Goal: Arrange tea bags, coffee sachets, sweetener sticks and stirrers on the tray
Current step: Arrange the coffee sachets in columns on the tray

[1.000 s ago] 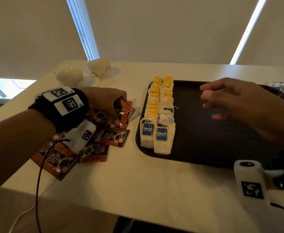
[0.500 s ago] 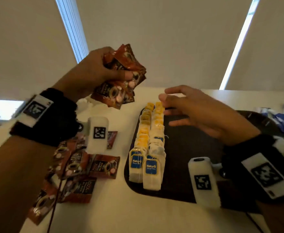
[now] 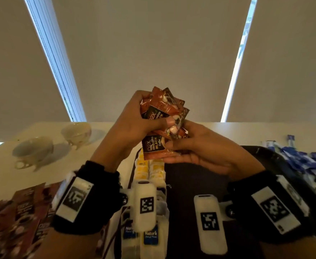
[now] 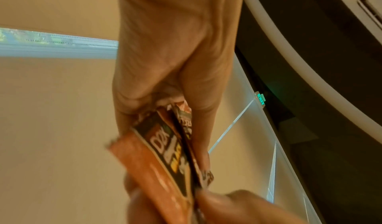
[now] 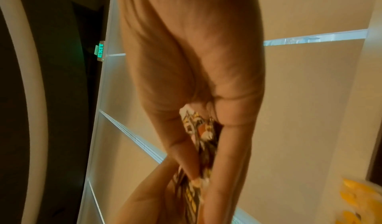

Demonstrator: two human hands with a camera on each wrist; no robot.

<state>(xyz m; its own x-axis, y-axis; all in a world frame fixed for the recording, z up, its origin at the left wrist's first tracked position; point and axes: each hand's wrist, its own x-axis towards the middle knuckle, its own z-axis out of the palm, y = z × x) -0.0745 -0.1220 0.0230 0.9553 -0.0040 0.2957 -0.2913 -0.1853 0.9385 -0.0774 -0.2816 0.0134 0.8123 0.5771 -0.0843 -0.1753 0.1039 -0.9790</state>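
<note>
Coffee sachets (image 3: 163, 116) are being bunched above the tray (image 3: 196, 184) in the left hand (image 3: 133, 124), thumb clamping them, while the right hand (image 3: 196, 148) is pinching one loose; peeling it off singly, without spilling the rest, looks wisest.

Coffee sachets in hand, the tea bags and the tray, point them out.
coffee sachets (image 3: 163, 111), head view, front sachet's face
tea bags (image 3: 149, 238), head view, blue label
tray (image 3: 190, 176), head view, bare dark floor
</note>
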